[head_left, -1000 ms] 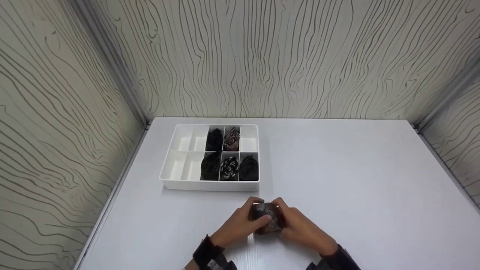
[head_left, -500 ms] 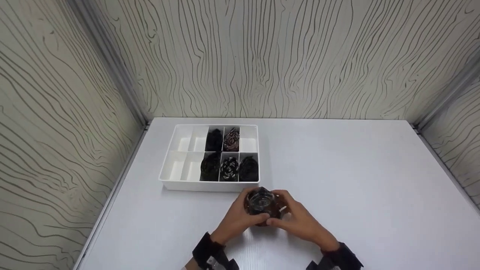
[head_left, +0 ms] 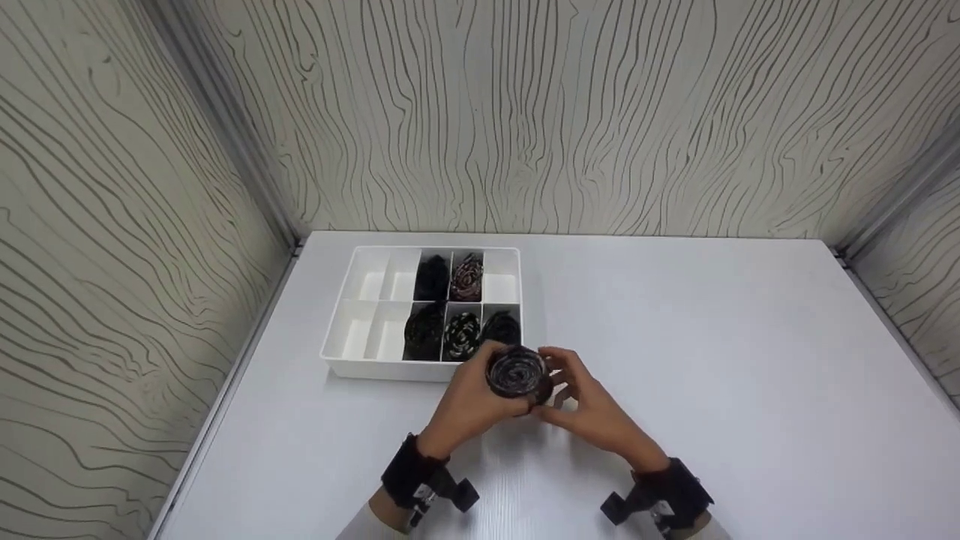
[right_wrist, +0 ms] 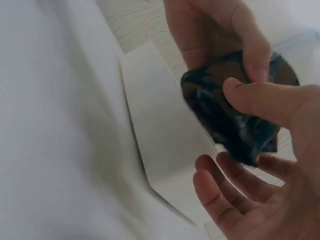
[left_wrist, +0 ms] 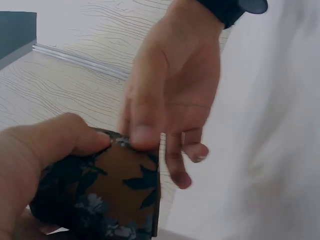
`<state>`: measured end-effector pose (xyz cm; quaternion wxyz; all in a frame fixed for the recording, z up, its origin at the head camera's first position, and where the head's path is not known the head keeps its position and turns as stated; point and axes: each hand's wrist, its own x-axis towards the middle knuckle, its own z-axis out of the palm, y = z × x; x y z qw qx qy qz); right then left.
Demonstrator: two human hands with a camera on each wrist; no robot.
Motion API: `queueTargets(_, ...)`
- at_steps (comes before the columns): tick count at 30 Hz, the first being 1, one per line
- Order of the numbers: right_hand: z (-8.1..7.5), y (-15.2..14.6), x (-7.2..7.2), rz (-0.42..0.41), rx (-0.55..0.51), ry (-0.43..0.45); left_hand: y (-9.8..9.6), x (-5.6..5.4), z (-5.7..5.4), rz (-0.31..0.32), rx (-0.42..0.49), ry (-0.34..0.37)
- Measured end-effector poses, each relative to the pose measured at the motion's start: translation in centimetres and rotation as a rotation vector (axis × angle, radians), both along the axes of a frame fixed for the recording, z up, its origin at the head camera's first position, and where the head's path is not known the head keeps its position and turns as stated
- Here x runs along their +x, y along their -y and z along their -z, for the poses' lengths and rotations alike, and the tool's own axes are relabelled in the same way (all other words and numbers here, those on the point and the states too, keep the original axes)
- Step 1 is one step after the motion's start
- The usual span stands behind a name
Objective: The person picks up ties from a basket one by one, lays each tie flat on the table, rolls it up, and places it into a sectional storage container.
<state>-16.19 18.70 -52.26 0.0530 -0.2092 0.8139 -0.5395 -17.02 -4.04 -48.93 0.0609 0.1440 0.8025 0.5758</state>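
Observation:
A rolled-up floral cloth (head_left: pixel 517 373), dark with a spiral top end, is held upright just in front of the tray. In the left wrist view its side is brown with dark leaves and pale flowers. My left hand (head_left: pixel 474 397) grips it from the left, its thumb lying along the near side. From the right, my right hand (head_left: pixel 596 412) touches the roll with thumb and fingertips. The right wrist view shows that thumb pressed on the cloth (right_wrist: pixel 215 110), while several fingers curve loosely below. Behind the hands stands a white divided tray (head_left: pixel 390 370), its front right corner partly hidden.
Several tray compartments hold rolled cloths: a black one (head_left: pixel 433 277), a reddish patterned one (head_left: pixel 467 277), a dark one (head_left: pixel 424 330), a black-and-white one (head_left: pixel 461 335) and another dark one (head_left: pixel 501 328). Patterned walls (head_left: pixel 525 120) enclose the white table (head_left: pixel 712 360) at back and sides.
Both hands have moved the rolled cloth away from the body, up to the tray's front right corner. The roll has turned so its spiral end faces up; the right fingers have loosened somewhat.

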Motion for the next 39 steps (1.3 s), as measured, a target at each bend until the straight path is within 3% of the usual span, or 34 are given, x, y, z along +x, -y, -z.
queueTargets(6, 0.2, 0.9, -2.9, 0.118, 0.059, 0.061, 0.1, -2.7, -1.9, -0.133, 0.017, -0.064)
queueTargets(10, 0.5, 2.1, -4.6, 0.21, 0.07, 0.151, 0.0, -5.4, -2.8, -0.201, 0.037, -0.066)
queueTargets(13, 0.9, 2.7, -5.4, 0.23, 0.053, 0.187, -0.5, -7.7, -3.4, -0.263, 0.008, -0.069)
queueTargets(18, 1.3, 3.0, -5.9, 0.226, 0.019, 0.206, -1.7, -11.6, -3.4, -0.355, -0.062, -0.087)
queueTargets(22, 1.4, 3.3, -5.9, 0.207, -0.004, 0.23, -2.3, -13.8, -2.5, -0.408, -0.068, -0.091)
queueTargets(26, 1.6, 3.4, -5.9, 0.19, -0.029, 0.258, -2.9, -15.1, -1.6, -0.436, -0.073, -0.098)
queueTargets(30, 1.7, 3.5, -5.9, 0.179, -0.043, 0.276, -3.5, -15.6, -0.9, -0.488, -0.159, -0.109)
queueTargets(34, 1.9, 3.5, -6.0, 0.167, -0.037, 0.278, -3.9, -15.9, -0.6, -0.555, -0.252, -0.122)
queueTargets(39, 1.7, 3.3, -6.0, 0.168, -0.034, 0.286, -4.5, -16.2, -0.8, -0.566, -0.279, -0.119)
